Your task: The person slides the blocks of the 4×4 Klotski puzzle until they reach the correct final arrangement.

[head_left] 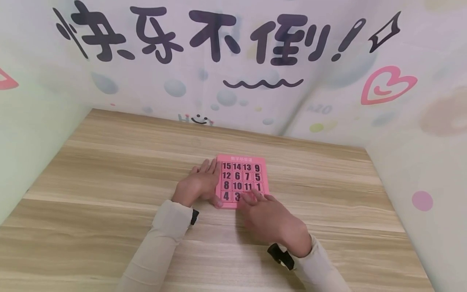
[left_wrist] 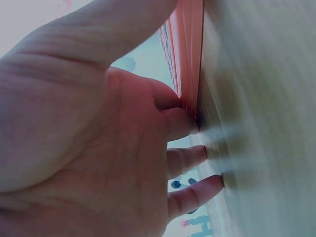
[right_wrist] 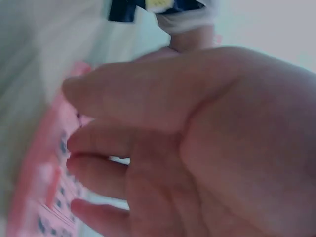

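Note:
A pink number sliding puzzle [head_left: 242, 176] lies flat on the wooden table, its top row reading 15, 14, 13, 9. Along its left edge rests my left hand [head_left: 202, 183], thumb by the near left corner and the other fingers spread and fairly straight. The left wrist view shows the puzzle's side [left_wrist: 190, 54] against the index finger, with fingertips down at the table. Over the near right part is my right hand [head_left: 271, 217], its loosely bent fingertips at the tiles of the bottom row. That hand hides the tiles right of the 3.
The wooden table [head_left: 120, 162] runs back to a printed cloth backdrop [head_left: 204, 81] with large dark characters. Pale side panels stand at left and right. Each wrist wears a black strap [head_left: 281, 256] below a light sleeve [head_left: 321, 267].

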Demonstrator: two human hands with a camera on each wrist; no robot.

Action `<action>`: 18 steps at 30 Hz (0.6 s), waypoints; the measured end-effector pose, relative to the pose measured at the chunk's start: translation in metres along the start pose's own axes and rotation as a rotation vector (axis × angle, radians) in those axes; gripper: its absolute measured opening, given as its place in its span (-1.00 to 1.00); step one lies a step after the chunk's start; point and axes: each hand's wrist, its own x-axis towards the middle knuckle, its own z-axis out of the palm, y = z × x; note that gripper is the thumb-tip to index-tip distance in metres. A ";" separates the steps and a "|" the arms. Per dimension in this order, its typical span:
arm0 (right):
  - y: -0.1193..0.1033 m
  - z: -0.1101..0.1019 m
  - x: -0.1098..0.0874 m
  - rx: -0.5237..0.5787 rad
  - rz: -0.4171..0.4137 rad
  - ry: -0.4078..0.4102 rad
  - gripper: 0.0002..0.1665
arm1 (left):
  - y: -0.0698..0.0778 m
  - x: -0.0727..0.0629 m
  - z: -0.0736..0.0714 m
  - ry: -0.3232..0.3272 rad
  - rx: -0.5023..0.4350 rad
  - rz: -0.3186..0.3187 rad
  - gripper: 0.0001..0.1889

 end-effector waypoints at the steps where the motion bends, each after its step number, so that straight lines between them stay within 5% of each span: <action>1: 0.003 -0.002 -0.002 0.010 0.016 -0.001 -0.41 | 0.000 0.000 0.000 -0.001 -0.002 0.000 0.28; 9: 0.016 -0.005 -0.006 -0.023 0.132 -0.045 -0.52 | 0.000 0.000 0.001 -0.006 -0.022 -0.001 0.28; 18: 0.010 -0.001 -0.001 -0.119 0.088 -0.025 -0.56 | 0.000 -0.002 0.000 -0.003 -0.023 -0.006 0.28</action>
